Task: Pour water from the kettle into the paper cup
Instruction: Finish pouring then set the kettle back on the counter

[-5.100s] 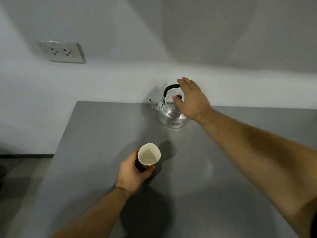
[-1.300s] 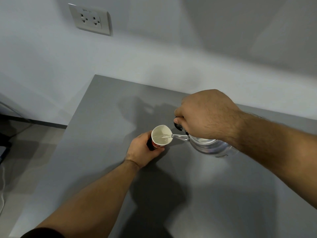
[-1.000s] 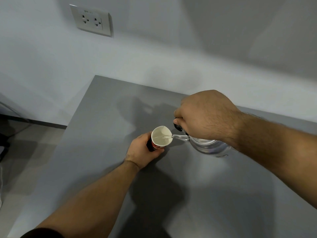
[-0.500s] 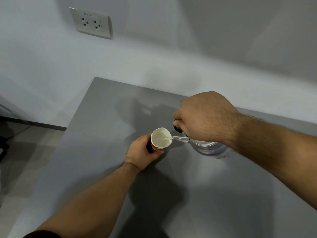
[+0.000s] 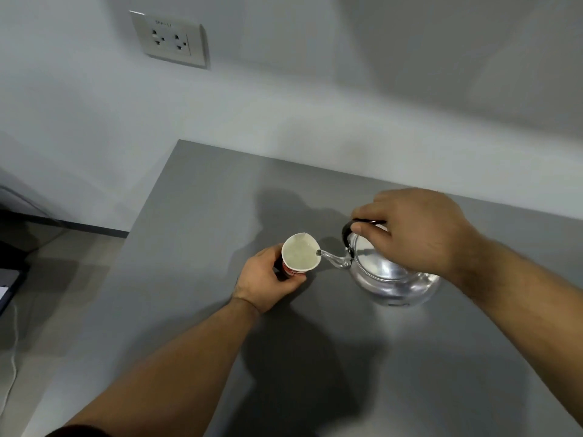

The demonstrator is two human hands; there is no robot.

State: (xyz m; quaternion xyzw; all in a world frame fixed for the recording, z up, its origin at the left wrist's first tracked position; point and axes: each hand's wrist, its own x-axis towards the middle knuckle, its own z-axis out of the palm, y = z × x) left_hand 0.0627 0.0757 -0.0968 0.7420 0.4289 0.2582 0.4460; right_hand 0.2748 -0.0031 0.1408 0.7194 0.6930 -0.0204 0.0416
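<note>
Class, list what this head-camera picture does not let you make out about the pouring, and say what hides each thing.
- Kettle handle: mostly covered by the right hand in the head view.
- Paper cup print: hidden by the left hand wrapped around it.
- Water level in the cup: pale interior, too faint to judge.
- Wall socket lettering: too small and blurred to read.
</note>
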